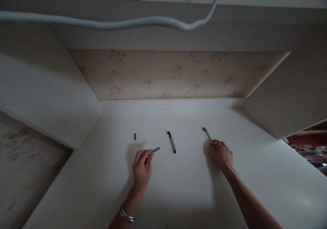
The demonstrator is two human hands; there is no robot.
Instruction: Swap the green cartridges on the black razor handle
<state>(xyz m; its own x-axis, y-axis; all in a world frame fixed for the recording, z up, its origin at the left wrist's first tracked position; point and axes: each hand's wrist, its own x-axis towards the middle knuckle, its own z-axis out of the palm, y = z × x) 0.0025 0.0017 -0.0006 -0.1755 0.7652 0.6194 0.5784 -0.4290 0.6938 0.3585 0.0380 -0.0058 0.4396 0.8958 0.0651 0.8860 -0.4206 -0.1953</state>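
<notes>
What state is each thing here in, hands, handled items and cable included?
Left hand: closed on the slim green stick.
Slim green stick: held, green end exposed.
Right hand: closed on the dark-tipped pale stick.
Dark-tipped pale stick: held, dark tip exposed; surface contact unclear.
Black-and-grey pen-shaped tool: unheld, lying on the white surface.
Small dark green piece: unheld, on the surface.
White cable: stretched across overhead, bent upward at right.

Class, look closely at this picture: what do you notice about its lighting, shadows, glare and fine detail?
Head view: dim overall; head view: soft shadows on the white surface, picture-left of the left hand and right hand; head view: faint glare lower right; head view: the green piece too small for fine detail.
</notes>
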